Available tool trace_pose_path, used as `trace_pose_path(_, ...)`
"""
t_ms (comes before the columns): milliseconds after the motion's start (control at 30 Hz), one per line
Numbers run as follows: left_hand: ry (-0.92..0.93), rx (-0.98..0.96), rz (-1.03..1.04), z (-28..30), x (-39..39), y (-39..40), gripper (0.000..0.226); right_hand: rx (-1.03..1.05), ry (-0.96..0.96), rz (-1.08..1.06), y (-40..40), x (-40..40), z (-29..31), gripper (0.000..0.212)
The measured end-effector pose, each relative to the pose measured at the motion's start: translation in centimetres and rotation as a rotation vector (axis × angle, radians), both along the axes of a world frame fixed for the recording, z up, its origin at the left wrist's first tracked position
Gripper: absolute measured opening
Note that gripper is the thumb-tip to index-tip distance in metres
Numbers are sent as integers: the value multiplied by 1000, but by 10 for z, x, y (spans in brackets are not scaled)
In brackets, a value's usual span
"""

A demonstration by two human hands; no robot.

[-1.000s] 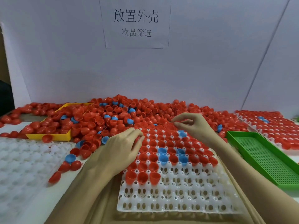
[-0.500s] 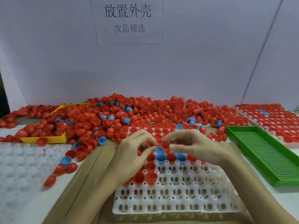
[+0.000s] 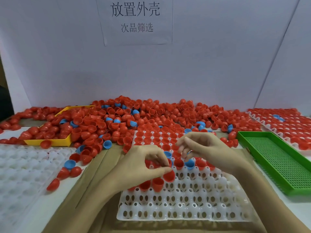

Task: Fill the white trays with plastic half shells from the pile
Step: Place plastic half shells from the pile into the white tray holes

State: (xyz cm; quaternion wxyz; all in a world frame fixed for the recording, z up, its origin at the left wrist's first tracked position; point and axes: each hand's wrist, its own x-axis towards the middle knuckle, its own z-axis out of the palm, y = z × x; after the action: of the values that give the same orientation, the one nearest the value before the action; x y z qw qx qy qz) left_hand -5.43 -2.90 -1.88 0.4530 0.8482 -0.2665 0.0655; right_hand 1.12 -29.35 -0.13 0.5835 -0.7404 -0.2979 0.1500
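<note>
Two hands work over our middle white tray (image 3: 185,209): left hand (image 3: 138,167) has its grip pinching a red half shell (image 3: 169,176) at the filled rows' edge; right hand (image 3: 207,148) hovers, grip loose, empty. Three near rows lie open; pile (image 3: 134,118) behind.

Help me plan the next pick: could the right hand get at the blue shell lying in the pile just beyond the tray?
Probably yes. The right hand hovers open over the white tray, and the blue shell lies exposed on the pile's near edge, just beyond its fingers, with nothing between.

Three white trays (image 3: 185,214), one green tray (image 3: 277,165), one yellow tray (image 3: 48,142).
</note>
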Motion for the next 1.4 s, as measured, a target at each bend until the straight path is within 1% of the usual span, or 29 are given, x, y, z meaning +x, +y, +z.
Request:
trace_pose_path(67, -145, 220, -19, -4, -1, -2, 8, 51, 61, -67, -6, 5, -5, 29)
trace_pose_path(100, -218, 294, -26, -6, -2, -4, 8, 68, 85, -96, -9, 7, -7, 30)
trace_pose_path(200, -349, 357, -53, -13, 0, -12, 8, 98, 127, -140, -15, 12, -12, 32)
trace_pose_path(300, -364, 353, -48, -15, 2, -14, 9, 146, 160, -144, -17, 13, -13, 35)
trace_pose_path(400, -322, 345, -46, -14, 1, -11, 15, 159, 167, -152, -18, 15, -14, 39)
trace_pose_path(467, -250, 284, -25, -6, 0, -6, 19, 158, 165, -154, -20, 16, -15, 37)
trace_pose_path(567, -177, 219, 109, 10, 2, 18, 8, 152, 161, -179, -23, 17, -16, 35)
trace_pose_path(633, -75, 278, 136, 16, 5, 38, 10, 150, 161, -206, -25, 18, -18, 32)
trace_pose_path(733, 71, 382, 68, 15, 5, 53, 13, 148, 158, -227, -26, 20, -19, 31)
trace_pose_path(800, 130, 411, 38, 14, 5, 54, 17, 147, 154, -235, -27, 21, -20, 31)
trace_pose_path(900, 129, 418, 21, 14, 5, 53, 22, 169, 160, -234, -28, 20, -19, 31)
trace_pose_path(1133, 102, 512, 13, 12, 6, 52, 10, 191, 159, -238, -30, 21, -20, 31)
trace_pose_path(1200, 117, 447, -9, 14, 5, 53, 8, 193, 154, -240, -31, 22, -21, 32)
trace_pose_path(1267, 133, 246, 28, 19, 6, 58, 5, 191, 143, -243, -33, 22, -22, 34)
trace_pose_path(1300, 94, 124, 109, 21, 8, 63, 3, 194, 139, -244, -34, 22, -22, 35)
trace_pose_path(1333, 4, 15, 232, 21, 11, 70, 2, 202, 139, -244, -35, 23, -22, 36)
trace_pose_path(1367, -114, -53, 394, 20, 15, 79, 4, 211, 141, -242, -35, 23, -22, 36)
trace_pose_path(1400, -228, -63, 579, 16, 19, 89, 7, 218, 145, -240, -36, 24, -22, 36)
